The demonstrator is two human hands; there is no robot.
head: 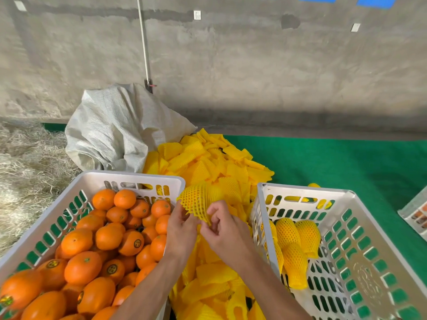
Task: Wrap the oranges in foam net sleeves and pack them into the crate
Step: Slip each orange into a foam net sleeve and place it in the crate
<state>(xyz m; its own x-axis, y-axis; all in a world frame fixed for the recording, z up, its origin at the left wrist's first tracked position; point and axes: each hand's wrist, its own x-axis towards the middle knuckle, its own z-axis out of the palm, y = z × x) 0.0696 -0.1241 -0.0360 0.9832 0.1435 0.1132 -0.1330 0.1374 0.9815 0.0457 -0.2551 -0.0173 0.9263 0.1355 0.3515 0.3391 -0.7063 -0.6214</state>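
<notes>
We hold a stretched yellow foam net sleeve (199,201) up between the two crates, with an orange showing through its mesh, just above and touching both our hands: our left hand (182,228) grips it from below on the left, and our right hand (223,229) pinches its lower edge with curled fingers. Under our forearms lies the pile of flat yellow sleeves (208,165) on the green mat (346,162), spilling from a white woven sack (115,128). The left crate (97,179) is heaped with bare oranges (92,250), and the right crate (300,192) holds a few wrapped oranges (293,245) at its near-left side.
</notes>
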